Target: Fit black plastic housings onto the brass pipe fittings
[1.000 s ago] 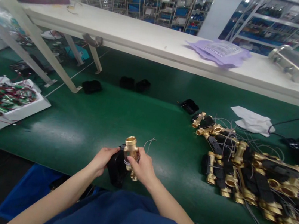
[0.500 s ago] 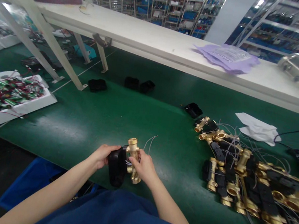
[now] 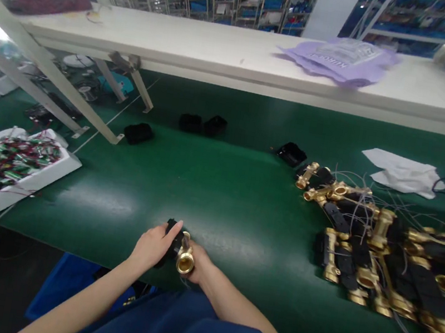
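Note:
Near the front edge of the green table I hold a brass fitting [image 3: 184, 260] with a black housing [image 3: 172, 236] fixed to it. The open brass end faces me. My left hand [image 3: 152, 245] wraps over the black housing from the left. My right hand [image 3: 199, 264] grips the piece from underneath on the right, its fingers mostly hidden behind the brass. To my right lies a pile of several like brass-and-black assemblies [image 3: 377, 256] with thin grey wires.
A white tray of green and red parts [image 3: 6, 169] sits at the left. Loose black housings [image 3: 138, 132] lie farther back on the green table [image 3: 219, 188]. White cloth [image 3: 402, 173] lies at the right. A white shelf [image 3: 223, 54] holds a purple bag [image 3: 341, 58].
The fitting has tipped from upright to lying toward me, open end facing the camera. Both hands have drawn closer to my body, and the view has shifted slightly.

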Demonstrator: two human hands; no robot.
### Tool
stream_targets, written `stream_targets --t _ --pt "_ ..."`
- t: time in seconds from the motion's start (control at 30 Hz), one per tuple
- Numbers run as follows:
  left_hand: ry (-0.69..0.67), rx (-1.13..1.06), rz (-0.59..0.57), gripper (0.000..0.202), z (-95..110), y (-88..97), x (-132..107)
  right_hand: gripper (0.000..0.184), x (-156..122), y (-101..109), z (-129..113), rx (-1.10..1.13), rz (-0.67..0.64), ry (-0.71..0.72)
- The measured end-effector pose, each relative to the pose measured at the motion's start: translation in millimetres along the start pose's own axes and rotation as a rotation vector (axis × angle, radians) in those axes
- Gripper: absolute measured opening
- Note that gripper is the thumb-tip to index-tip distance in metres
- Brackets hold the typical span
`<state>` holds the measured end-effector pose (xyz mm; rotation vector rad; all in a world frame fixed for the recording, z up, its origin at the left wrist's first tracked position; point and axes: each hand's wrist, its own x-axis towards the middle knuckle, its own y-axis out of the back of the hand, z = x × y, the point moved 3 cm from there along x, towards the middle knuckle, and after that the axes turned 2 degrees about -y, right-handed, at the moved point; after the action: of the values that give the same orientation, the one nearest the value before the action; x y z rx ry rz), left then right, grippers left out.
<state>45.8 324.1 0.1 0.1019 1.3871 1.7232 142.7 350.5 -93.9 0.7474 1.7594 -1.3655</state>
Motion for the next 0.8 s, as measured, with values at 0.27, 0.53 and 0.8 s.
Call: stream_targets --t 0.27,0.53,0.8 --pt "-0.009 0.172 0.089 0.040 8 -31.3 -5 0.030 11 28 6 0.154 -0.110 0.067" --pt "-0.027 0.258 0.140 0.043 8 -47.3 -24 0.028 14 40 16 0.106 -0.074 0.102" --pt "0.043 0.055 0.035 0.055 -14 -17.3 -26 0.037 -8 5 41 0.103 -0.043 0.067"
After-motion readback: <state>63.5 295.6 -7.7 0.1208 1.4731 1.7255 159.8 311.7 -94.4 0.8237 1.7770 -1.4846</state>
